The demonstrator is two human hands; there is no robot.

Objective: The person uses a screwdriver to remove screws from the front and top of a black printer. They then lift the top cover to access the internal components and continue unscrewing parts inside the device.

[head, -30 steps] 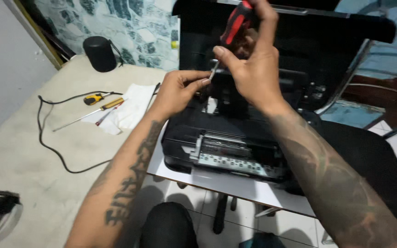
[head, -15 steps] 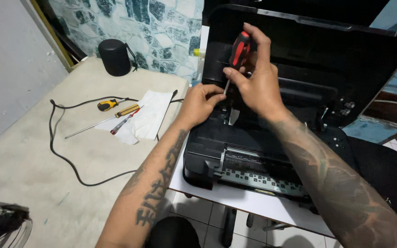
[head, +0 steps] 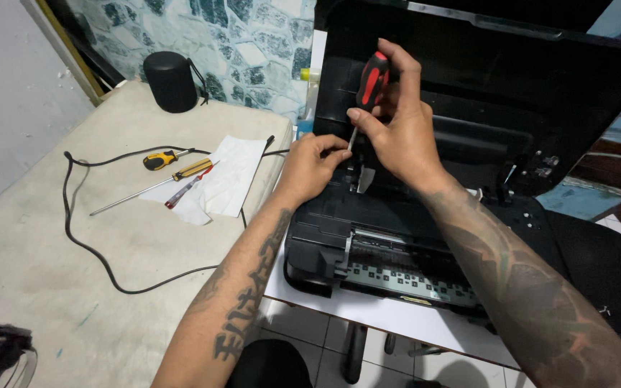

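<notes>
The right hand (head: 397, 133) is clenched around a screwdriver with a red and black handle (head: 371, 77), thumb and fingers wrapped about the grip so that the thin metal shaft points down and slightly left. The left hand (head: 309, 169) pinches at the lower end of that shaft with thumb and forefinger; whether it grips the tip itself or a small part there cannot be told. Both hands meet over the opened top of a black printer (head: 397, 237), whose raised lid (head: 512, 79) stands tilted up behind them. Below the hands the printer's inside lies bare, with a pale strip of mechanism running along its front. The printer sits on a white board (head: 368, 312) at the right side of the scene, its front near the board's near edge. To the left, on a beige table (head: 52, 273), a white sheet of paper (head: 221, 179) lies near the table's right edge, bearing a long screwdriver with a yellow handle (head: 190, 170) and a small red tool (head: 185, 192). A yellow and black screwdriver (head: 158, 159) rests just left of the paper, a black cable (head: 91, 248) loops across the table, and a black cylinder (head: 170, 80) stands at the far corner.
</notes>
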